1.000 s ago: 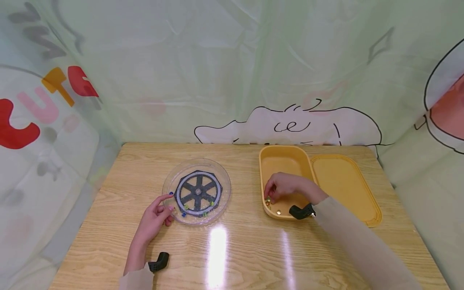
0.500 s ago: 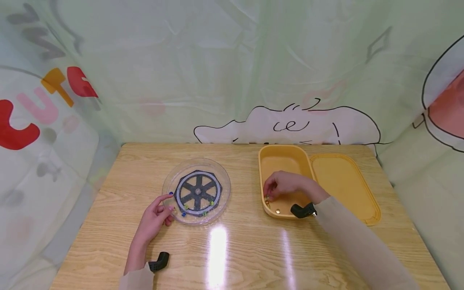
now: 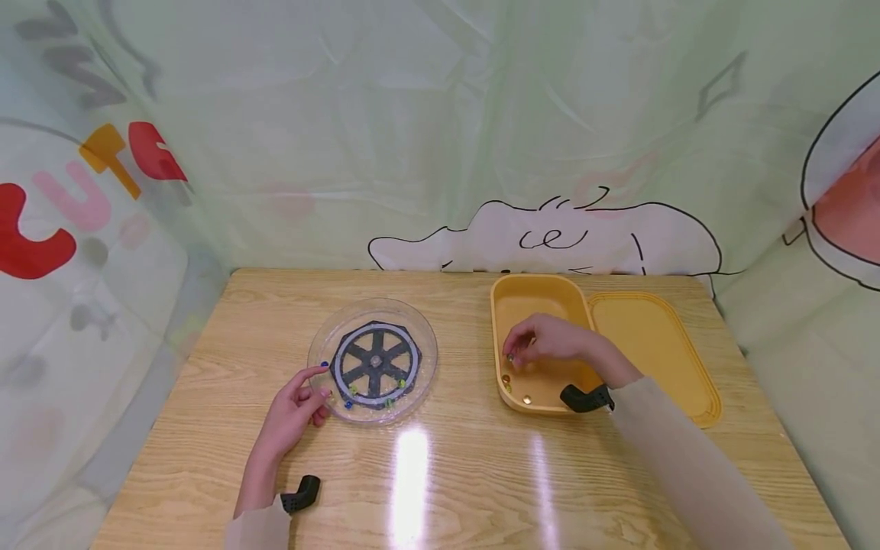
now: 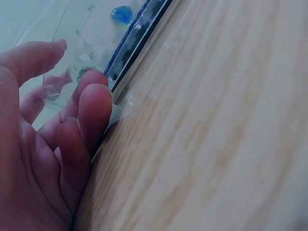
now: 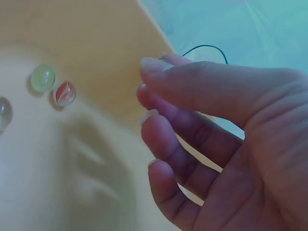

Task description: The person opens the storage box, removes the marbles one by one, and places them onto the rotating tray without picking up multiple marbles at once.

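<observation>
My left hand (image 3: 292,412) holds the near-left rim of a round clear dish (image 3: 428,333), its fingers on either side of the dish wall. Inside the dish lies a dark spoked disc (image 3: 374,383) with a pale ring; several blue and green marbles, such as a blue marble (image 4: 122,15), lie around it. My right hand (image 3: 546,338) is over the yellow box (image 3: 496,328), pinching a small marble (image 3: 510,357) between thumb and fingertips. In the right wrist view the fingers mostly hide that marble. Below remain a green marble (image 5: 43,78), a red-streaked marble (image 5: 65,94) and a clear marble (image 5: 4,114).
A yellow lid (image 3: 653,351) lies flat against the box's right side. The wooden table (image 3: 467,489) stretches between dish and box and toward the front. A printed curtain (image 3: 412,137) hangs behind and at both sides. Each wrist carries a black camera.
My right hand has lifted slightly up and away from the box's near-left corner with a marble, uncovering the marbles left there. My left hand stays at the dish rim.
</observation>
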The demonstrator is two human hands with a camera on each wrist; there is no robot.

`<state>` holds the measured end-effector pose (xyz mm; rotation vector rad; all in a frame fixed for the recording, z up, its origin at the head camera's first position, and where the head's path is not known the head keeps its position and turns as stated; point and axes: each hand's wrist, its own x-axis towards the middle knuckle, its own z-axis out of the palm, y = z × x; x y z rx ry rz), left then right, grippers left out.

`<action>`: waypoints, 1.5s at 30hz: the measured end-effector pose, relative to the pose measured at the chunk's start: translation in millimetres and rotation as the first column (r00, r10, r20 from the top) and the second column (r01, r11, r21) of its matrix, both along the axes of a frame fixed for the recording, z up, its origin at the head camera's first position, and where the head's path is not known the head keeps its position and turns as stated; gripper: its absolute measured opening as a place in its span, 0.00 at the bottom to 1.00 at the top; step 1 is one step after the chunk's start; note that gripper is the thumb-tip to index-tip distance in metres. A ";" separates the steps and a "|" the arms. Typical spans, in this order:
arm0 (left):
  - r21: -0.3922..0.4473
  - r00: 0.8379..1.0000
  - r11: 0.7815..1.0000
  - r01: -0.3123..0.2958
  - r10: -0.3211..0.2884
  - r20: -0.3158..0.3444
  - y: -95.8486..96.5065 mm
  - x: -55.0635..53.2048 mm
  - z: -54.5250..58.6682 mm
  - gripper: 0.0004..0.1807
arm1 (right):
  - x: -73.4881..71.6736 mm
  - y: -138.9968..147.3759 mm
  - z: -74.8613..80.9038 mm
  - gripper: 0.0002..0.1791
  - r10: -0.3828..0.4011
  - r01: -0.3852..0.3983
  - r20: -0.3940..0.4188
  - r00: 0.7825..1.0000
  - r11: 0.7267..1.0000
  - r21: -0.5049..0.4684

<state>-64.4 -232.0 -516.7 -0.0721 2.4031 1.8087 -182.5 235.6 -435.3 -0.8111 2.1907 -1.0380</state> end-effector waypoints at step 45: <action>0.010 1.000 1.000 -0.012 0.011 0.007 0.3 0.5 -2.5 0.22 | 25.1 -139.4 9.9 0.09 -0.141 0.114 -0.138 0.980 0.975 -0.189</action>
